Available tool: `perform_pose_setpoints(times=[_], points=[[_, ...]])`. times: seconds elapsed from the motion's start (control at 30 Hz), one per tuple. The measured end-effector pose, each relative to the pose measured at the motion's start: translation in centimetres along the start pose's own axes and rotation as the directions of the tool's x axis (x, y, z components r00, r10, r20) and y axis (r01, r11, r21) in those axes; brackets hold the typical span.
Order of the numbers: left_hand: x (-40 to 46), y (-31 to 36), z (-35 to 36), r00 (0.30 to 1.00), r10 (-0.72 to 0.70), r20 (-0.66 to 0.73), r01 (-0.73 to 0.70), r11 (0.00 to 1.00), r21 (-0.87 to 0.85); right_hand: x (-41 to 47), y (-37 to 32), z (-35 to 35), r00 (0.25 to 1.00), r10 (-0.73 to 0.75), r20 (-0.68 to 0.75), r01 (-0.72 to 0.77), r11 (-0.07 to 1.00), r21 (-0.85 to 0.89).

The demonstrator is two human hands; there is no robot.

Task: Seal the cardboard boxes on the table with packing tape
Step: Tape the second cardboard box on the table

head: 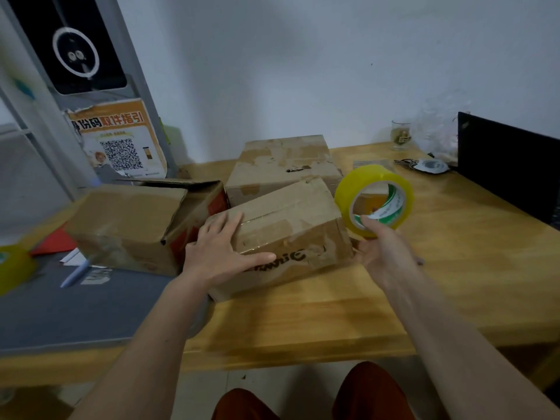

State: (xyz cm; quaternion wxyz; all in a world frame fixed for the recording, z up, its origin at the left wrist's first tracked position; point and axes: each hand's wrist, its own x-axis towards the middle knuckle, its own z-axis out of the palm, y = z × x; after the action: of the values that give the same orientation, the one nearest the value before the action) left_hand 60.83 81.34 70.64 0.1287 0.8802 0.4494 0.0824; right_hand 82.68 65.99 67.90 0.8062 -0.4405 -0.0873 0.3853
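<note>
Taping the near box: we steady it and bring the roll alongside.

Our left hand (224, 253) lies flat, fingers spread, on the near box (288, 234); our right hand (383, 253) grips the tape roll (374, 200) just right of it. We should run tape along the seam. An open box (142, 225) crowds its left, another box (281, 165) sits behind.

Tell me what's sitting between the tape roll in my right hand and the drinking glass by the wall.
In the head view, only bare wooden table shows between the tape roll and the glass; the keys lie off to the right.
</note>
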Motion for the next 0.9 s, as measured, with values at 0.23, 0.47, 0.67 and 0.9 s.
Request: perform_pose_setpoints(times=[0.23, 0.47, 0.67, 0.9], points=[[-1.8, 3.3, 0.6, 0.995, 0.012, 0.103, 0.043, 0.855, -0.516, -2.3, -8.9, 7.7, 0.841, -0.529, 0.111, 0.477, 0.629, -0.614], [-2.3, 8.8, -4.0, 0.914, 0.223, -0.338, -0.399, 0.643, -0.654, -4.9, -10.5, 12.3, 0.679, -0.603, 0.419, 0.604, 0.134, -0.786], [-0.1, 8.8, -7.2, 0.813, 0.242, -0.529, -0.552, 0.608, -0.57, -5.0, -9.2, 13.8, 0.748, -0.563, 0.353, 0.558, 0.244, -0.793], [-0.6, 6.0, -6.3, 0.801, 0.223, -0.556, -0.562, 0.6, -0.569, -5.0, -9.4, 14.3, 0.773, -0.499, 0.393, 0.58, 0.303, -0.756]])
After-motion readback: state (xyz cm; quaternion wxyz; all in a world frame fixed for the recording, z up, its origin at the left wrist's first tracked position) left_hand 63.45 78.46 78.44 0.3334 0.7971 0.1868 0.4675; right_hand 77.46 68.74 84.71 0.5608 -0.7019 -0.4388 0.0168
